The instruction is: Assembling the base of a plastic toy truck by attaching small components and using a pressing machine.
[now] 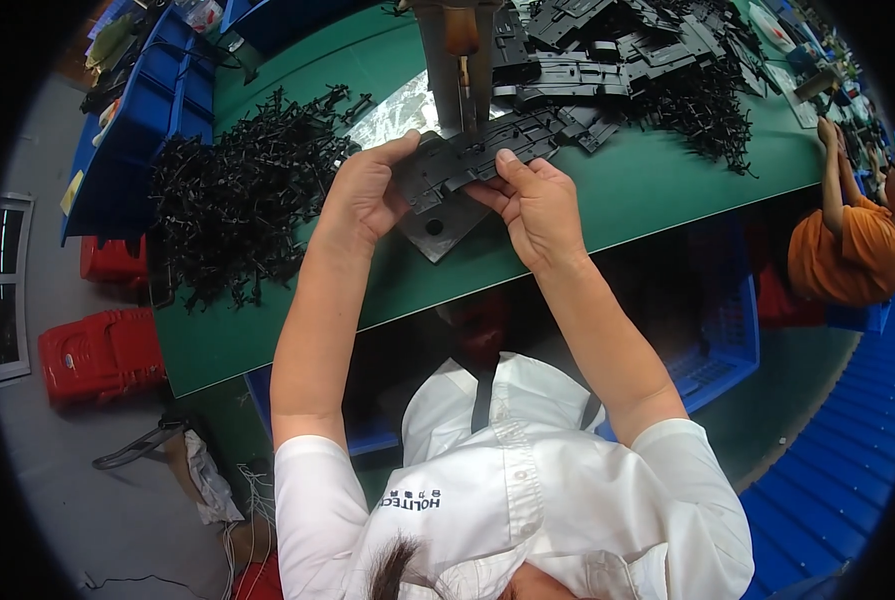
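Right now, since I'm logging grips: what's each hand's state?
Left hand: closed on the flat black plastic part, at its left end.
Right hand: closed on the same part's near edge.

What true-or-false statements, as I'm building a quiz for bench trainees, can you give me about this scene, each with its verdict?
1. The left hand and right hand both hold the black panel. True.
2. A heap of small black parts lies on the tabletop, left of the left hand. True.
3. The tabletop is red. False: it is green.
4. The person in orange is on the picture's left. False: that person is on the right.
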Tool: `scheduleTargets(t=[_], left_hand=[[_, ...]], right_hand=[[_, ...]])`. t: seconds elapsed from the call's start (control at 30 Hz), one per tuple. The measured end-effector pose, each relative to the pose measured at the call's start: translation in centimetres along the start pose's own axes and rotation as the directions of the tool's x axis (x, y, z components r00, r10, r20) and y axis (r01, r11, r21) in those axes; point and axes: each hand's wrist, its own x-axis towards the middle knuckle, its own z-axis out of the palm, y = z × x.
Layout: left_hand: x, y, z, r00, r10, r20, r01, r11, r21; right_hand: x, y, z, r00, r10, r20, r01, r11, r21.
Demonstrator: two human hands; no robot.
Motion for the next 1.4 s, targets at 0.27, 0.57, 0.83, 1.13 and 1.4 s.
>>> scheduleTargets(t=[0.27,0.57,0.83,1.13,1.4], left_hand=[[0.0,0.2,0.2,1.0,0.009,-0.008,-0.009,1.0,0.016],[0.8,0.3,-0.3,1.0,-0.001,0.024,0.002,1.0,-0.008],[0.9,0.3,-0.4,1.0,-0.002,0.025,0.002,1.0,-0.013],[1.0,0.3,-0.6,1.0,0.009,0.015,-0.01,1.0,0.012],[0.5,0.5,0.0,1.0,0.019,-0.004,-0.018,0.999,0.04]], right_hand=[[0.3,0.1,-0.1,1.0,-0.001,0.015,0.001,1.0,0.016],[0.4,0.0,0.0,1.0,-0.006,0.014,0.006,1.0,0.021],[0.4,-0.1,0.2,1.0,0.0,0.014,-0.001,1.0,0.009],[0.4,-0.1,0.2,1.0,-0.001,0.008,0.001,1.0,0.001],[0.6,-0.1,-0.1,1.0,-0.001,0.025,0.001,1.0,-0.003]])
